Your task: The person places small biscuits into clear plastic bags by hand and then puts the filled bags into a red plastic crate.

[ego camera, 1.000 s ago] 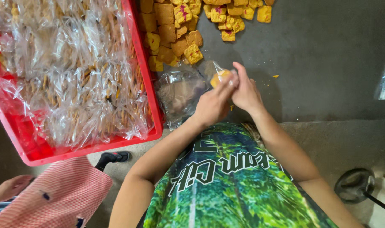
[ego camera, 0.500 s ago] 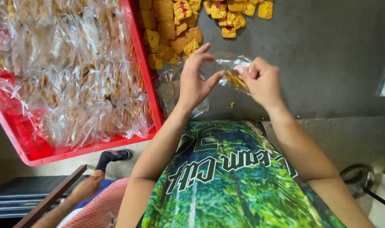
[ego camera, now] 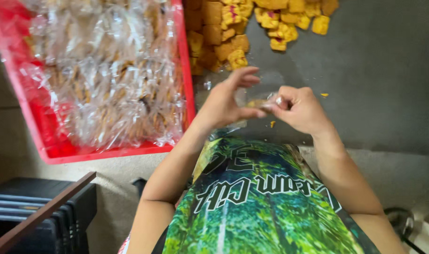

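A small clear plastic bag point(ego camera: 259, 99) with a yellow-orange square snack inside is pinched between the left hand point(ego camera: 226, 101) and right hand point(ego camera: 296, 108) above the dark grey desk point(ego camera: 379, 70). Many filled bags lie in the red plastic crate point(ego camera: 49, 153) at left; loose yellow square snacks point(ego camera: 252, 23) remain unpacked at the far edge.

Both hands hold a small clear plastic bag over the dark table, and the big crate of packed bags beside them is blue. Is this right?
Not quite: the head view shows the crate is red, not blue. Both hands, left and right, do hold the small clear plastic bag over the dark table.
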